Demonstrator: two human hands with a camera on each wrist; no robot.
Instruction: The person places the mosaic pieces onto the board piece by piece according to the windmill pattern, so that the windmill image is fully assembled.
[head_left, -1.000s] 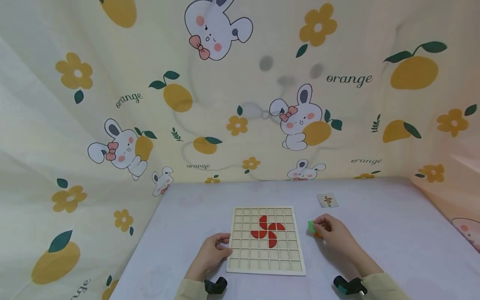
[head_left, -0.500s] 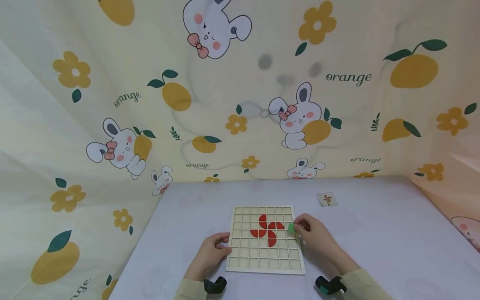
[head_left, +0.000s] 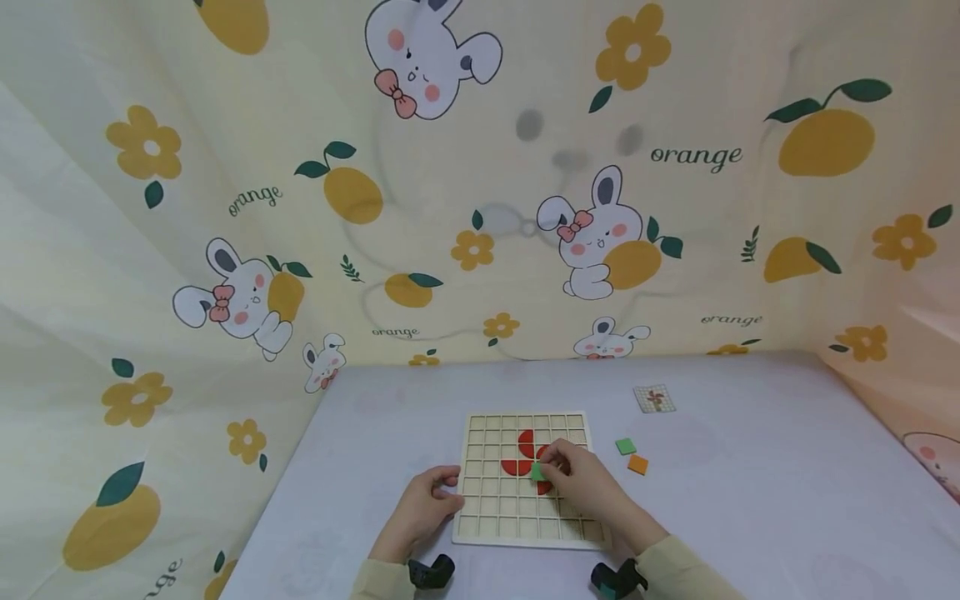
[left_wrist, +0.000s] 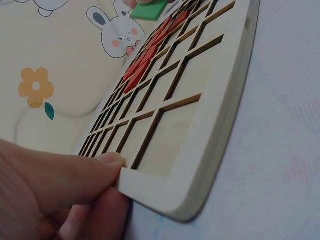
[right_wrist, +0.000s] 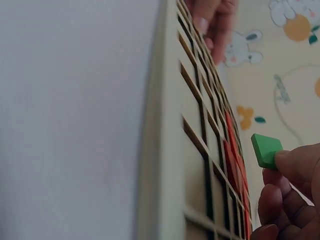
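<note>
A cream wooden grid board [head_left: 495, 525] lies on the table, with red rounded pieces [head_left: 515, 468] set in a pinwheel near its middle. My left hand [head_left: 422, 507] grips the board's left edge; in the left wrist view the thumb [left_wrist: 95, 172] lies on the rim with the fingers below it. Over the board's middle, my right hand [head_left: 581, 479] pinches a small green square tile [right_wrist: 265, 150] between thumb and fingers. The right wrist view shows this tile raised above the board's surface. From the head, that hand hides part of the red pieces.
Right of the board lie another green square tile [head_left: 626, 447] and an orange square tile [head_left: 637, 464]. A small pattern card [head_left: 655, 400] with a red pinwheel rests farther back. Behind the white table [head_left: 360, 433] hangs a cloth [head_left: 442, 183] printed with rabbits and oranges.
My right hand has carried one green tile leftward from beside the board to over its middle, uncovering the other green tile and the orange one. The left hand stays at the board's edge.
</note>
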